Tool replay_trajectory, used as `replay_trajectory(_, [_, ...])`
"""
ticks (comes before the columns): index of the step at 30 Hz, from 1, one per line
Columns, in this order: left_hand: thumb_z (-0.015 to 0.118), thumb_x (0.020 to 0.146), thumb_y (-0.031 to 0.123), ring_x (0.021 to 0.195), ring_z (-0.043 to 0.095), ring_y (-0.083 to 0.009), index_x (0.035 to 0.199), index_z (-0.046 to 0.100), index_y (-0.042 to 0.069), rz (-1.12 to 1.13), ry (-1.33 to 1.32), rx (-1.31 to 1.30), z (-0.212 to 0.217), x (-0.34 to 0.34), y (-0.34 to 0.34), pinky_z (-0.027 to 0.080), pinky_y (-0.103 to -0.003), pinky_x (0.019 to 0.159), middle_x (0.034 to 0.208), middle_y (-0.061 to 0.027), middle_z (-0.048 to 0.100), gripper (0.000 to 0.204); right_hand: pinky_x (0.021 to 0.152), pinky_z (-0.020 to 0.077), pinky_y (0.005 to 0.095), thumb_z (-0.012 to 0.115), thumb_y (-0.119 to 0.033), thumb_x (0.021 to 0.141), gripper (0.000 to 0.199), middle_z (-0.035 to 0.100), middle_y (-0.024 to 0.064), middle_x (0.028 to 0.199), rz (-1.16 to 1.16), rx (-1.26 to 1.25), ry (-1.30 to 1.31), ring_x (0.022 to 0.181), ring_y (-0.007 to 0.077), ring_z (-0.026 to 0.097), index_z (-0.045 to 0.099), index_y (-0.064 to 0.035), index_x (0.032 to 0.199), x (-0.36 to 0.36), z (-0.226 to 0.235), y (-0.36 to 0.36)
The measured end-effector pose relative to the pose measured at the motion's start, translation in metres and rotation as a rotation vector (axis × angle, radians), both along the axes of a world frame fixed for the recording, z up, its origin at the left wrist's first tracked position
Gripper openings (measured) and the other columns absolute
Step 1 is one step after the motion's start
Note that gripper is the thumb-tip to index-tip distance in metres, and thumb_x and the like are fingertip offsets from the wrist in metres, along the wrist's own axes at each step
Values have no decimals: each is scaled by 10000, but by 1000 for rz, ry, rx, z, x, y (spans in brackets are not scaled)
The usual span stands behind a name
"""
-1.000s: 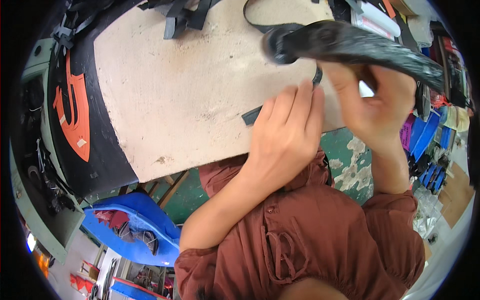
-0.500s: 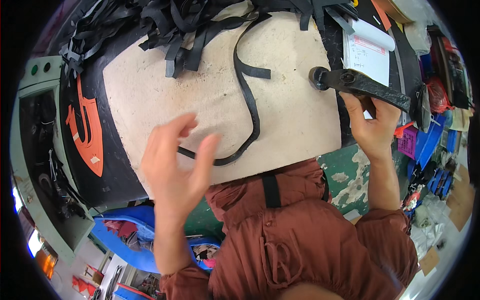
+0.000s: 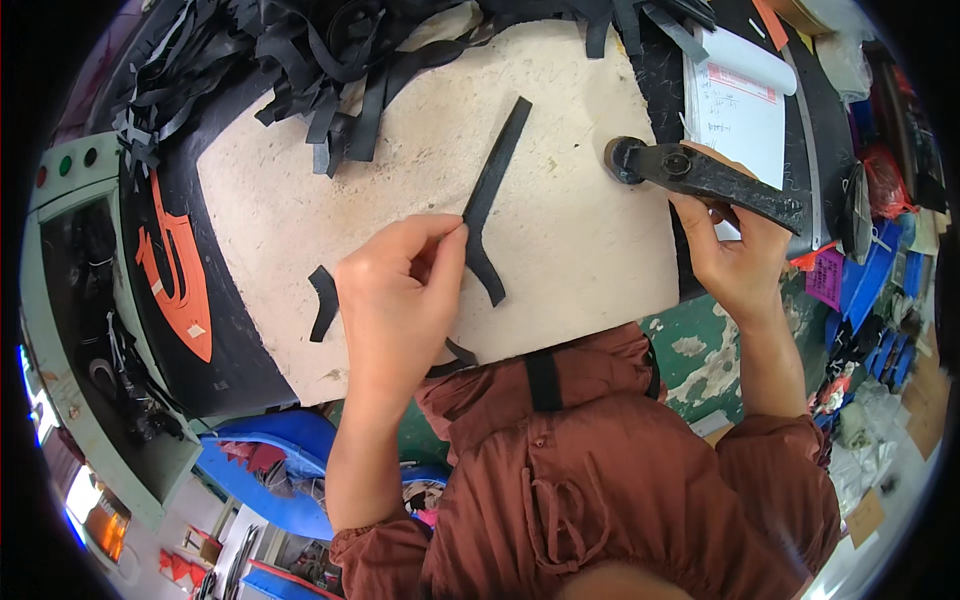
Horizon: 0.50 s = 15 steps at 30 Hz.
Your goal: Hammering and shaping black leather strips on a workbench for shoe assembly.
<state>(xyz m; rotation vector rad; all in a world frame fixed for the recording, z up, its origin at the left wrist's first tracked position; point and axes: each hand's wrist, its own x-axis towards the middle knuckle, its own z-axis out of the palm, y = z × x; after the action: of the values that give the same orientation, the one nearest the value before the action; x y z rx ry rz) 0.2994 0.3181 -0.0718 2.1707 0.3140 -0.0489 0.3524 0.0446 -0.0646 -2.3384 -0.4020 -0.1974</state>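
Between the thumb and fingertips of my left hand [image 3: 405, 290], a black strap [image 3: 497, 165] is pinched near its middle. One end points up and away over the pale board [image 3: 570, 250], and a shorter bent part hangs toward me. More of a black strip shows beside and below that hand, partly covered by it. My right hand [image 3: 735, 260] grips a heavy black metal tool [image 3: 730, 180] from underneath. A round knob forms its left end, over the board's right edge, and a thick flat bar runs off to the right. Its underside is hidden.
A heap of black strips [image 3: 330, 50] covers the far left of the board. Orange patterns [image 3: 180, 280] lie left of it. An open notepad [image 3: 745, 110] lies at the far right. A blue bin [image 3: 270, 470] stands below the table's left front.
My left hand, open before, has moved right and closed on the strap. The strap has changed from a long curve to a raised, straighter piece. The metal tool has shifted slightly left.
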Motion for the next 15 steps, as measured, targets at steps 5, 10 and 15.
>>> replay_trajectory(5, [802, 781, 5, 702, 654, -258, 925, 749, 44, -217, -283, 377, -7, 0, 6, 502, -330, 590, 817, -102, 665, 158, 593, 522, 244, 780, 13, 848, 306, 739, 74, 919, 60, -39, -27, 667, 100, 650, 746, 1, 1152, 3, 2, 5])
replay_trajectory(10, [760, 706, -33, 848, 678, -287, 966, 738, 24, -475, -507, 371, 6, 17, 26, 541, -370, 714, 939, -96, 692, 267, 592, 516, 239, 772, 17, 851, 303, 737, 79, 920, 72, -47, -43, 662, 107, 645, 741, 0, 1152, 5, -1, 1])
replay_trajectory(15, [753, 619, -34, 983, 681, -327, 1023, 731, -11, -900, -557, 309, 18, 28, 15, 562, -391, 792, 1056, -110, 719, 406, 609, 455, 204, 754, -9, 890, 300, 731, 23, 926, 71, -57, -13, 711, 52, 576, 736, 3, 1189, 4, -4, 2])
